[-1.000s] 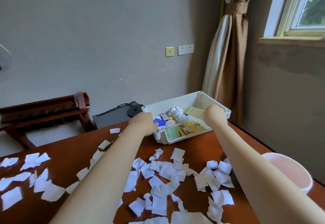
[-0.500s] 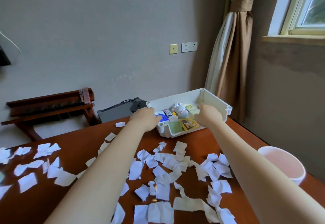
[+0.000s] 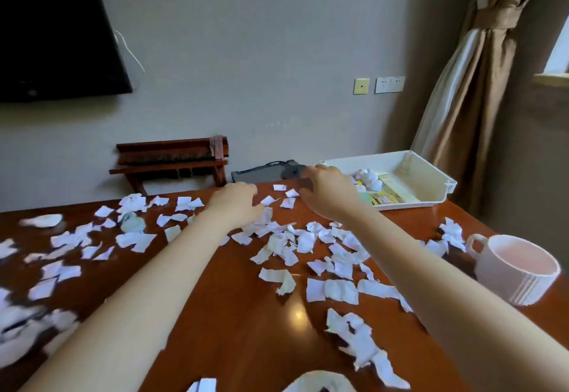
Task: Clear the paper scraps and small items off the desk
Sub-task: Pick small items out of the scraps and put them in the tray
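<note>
Paper scraps (image 3: 308,243) strewn across desk (image 3: 246,330), thickest just left of white tray (image 3: 431,176). Left hand (image 3: 237,203) down among scraps left of tray, fingers curled, grip impossible to tell. Right hand (image 3: 326,194) beside tray, fingers loose, nothing visibly held. Likely risk: a hasty sweep sending light scraps over the desk edge beside tray.

Scraps (image 3: 303,242) everywhere; mug (image 3: 514,269) near right

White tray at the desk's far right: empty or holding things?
Holding things. The white tray contains a crumpled white wad and yellow and green packets toward its left end; the rest shows bare bottom.
</note>
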Motion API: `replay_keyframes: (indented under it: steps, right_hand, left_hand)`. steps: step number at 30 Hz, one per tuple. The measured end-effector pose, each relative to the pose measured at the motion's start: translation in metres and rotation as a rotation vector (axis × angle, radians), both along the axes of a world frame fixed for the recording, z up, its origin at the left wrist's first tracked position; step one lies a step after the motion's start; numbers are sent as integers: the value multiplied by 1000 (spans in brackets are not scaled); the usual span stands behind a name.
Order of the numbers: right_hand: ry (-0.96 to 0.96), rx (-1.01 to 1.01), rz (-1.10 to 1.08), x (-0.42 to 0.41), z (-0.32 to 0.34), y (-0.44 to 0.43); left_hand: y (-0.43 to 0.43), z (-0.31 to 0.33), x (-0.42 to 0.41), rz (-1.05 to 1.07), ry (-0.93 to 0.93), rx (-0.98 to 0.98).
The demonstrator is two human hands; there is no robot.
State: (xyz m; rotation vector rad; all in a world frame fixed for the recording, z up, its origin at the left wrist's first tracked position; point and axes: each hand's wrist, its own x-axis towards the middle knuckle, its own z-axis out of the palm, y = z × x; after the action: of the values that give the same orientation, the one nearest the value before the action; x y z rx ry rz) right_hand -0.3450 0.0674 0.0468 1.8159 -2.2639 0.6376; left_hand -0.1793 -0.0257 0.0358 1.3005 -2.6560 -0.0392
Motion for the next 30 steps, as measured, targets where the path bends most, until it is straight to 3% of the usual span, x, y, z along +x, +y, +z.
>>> replay_keyframes:
  steps: [17, 30]
  right_hand:
    - [-61, 239, 308, 231, -48, -103]
    - [-185, 305, 102, 301, -81, -244]
  left_hand:
    - [-46, -56, 303, 511, 24, 151]
    - [-146, -74, 409, 844, -82, 39]
